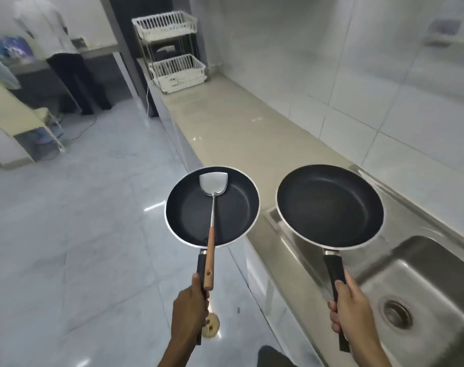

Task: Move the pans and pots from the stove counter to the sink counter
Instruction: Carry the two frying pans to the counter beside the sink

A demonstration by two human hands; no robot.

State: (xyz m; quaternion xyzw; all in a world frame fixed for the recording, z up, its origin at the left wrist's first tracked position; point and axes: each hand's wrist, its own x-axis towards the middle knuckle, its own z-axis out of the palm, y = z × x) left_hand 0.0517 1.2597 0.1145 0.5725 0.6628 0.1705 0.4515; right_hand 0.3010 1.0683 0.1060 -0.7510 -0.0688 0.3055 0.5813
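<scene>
Two black non-stick frying pans are held level, handles pointing back toward the fingers. The smaller pan [212,207], carrying a wooden-handled steel spatula [212,205], is gripped by the closed left hand [189,309]; the larger pan [330,206], over the steel sink [421,290], by the closed right hand [351,312].

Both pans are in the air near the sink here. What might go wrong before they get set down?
1. The spatula lies loose in the smaller pan, held by the left hand over the floor; a tilt could slide it out.
2. The larger pan, in the right hand, hangs over the sink edge and might knock the steel rim when lowered.
3. The two pan rims are close and could clash.
</scene>
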